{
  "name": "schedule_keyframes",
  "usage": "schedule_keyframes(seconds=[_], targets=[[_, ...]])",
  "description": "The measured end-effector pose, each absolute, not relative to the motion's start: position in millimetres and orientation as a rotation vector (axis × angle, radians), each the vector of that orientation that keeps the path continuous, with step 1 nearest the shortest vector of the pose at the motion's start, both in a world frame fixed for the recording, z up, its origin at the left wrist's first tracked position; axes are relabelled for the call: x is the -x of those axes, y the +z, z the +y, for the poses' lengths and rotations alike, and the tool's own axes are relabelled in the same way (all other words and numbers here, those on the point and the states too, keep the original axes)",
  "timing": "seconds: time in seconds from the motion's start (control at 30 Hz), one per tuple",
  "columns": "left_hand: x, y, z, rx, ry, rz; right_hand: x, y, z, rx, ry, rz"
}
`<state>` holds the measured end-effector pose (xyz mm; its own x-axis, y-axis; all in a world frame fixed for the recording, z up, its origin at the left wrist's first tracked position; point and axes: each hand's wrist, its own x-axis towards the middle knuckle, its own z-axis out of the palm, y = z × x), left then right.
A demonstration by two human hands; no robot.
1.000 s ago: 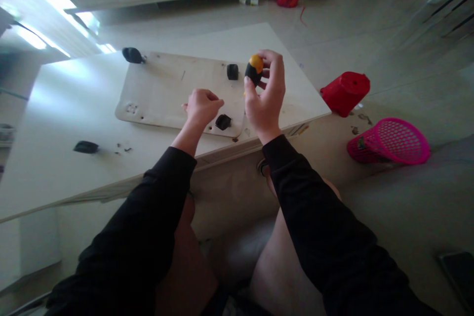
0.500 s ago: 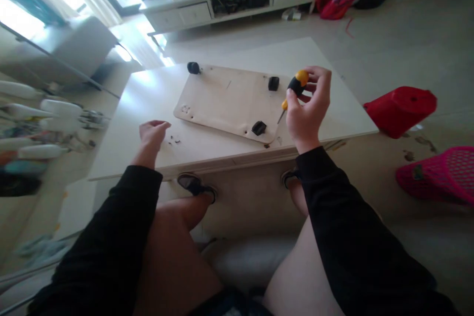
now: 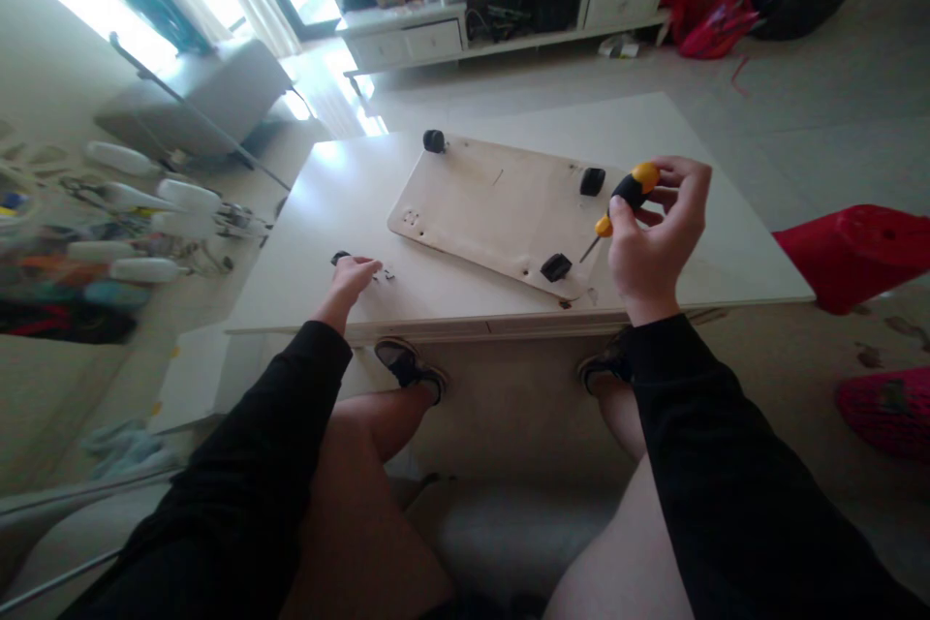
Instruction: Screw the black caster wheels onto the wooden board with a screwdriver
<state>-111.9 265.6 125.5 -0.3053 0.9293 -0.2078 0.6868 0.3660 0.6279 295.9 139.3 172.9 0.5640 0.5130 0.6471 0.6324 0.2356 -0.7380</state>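
My right hand [image 3: 658, 237] is closed round the yellow-and-black handle of a screwdriver [image 3: 631, 194], its thin shaft slanting down to the left above the board's right end. My left hand [image 3: 354, 281] hovers low over the table's left part, fingertips pinched; anything between them is too small to make out. Beside those fingertips lie several small dark screws [image 3: 388, 275]. Just behind the hand is a loose black caster wheel [image 3: 339, 258], partly hidden. A pale flat board [image 3: 501, 203] carries black casters [image 3: 556, 267] at three corners, while its near-left corner shows bare holes.
The board lies on a white table [image 3: 291, 223]. A red bin [image 3: 857, 252] and a pink basket [image 3: 886, 412] stand to the right. Behind is a white low cabinet [image 3: 414, 39], with red bags [image 3: 716, 24] beside it. My shoes [image 3: 407, 363] are below the table's front edge.
The view has swung left, so everything sits further right. My left hand has moved nearer the screws, and the loose caster behind it now shows. The right hand keeps the screwdriver.
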Motion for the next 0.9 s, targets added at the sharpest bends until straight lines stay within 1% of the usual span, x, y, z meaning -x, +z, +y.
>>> schedule_keyframes(seconds=[0.13, 0.23, 0.53, 0.67, 0.77, 0.9], targets=[[93.0, 136.2, 272.6, -1.484, 0.638, 2.035, -292.8, 177.4, 141.1, 1.413, -0.108, -1.040], [61.7, 141.7, 263.1, -1.591, 0.616, 1.838, -289.0, 176.5, 146.1, 1.410, -0.108, -1.032], [-54.9, 142.5, 182.1, -1.948, 0.295, 1.071, -269.0, 179.7, 152.2, 1.420, -0.056, -1.006], [-86.8, 141.1, 165.0, -2.047, 0.194, 0.882, -272.0, 180.9, 149.3, 1.421, -0.083, -1.034], [-101.8, 138.4, 165.7, -2.087, 0.111, 0.814, -276.4, 180.3, 147.0, 1.423, -0.107, -1.003], [-114.0, 137.2, 174.2, -2.061, 0.106, 0.907, -282.0, 181.6, 143.0, 1.397, -0.107, -0.991]])
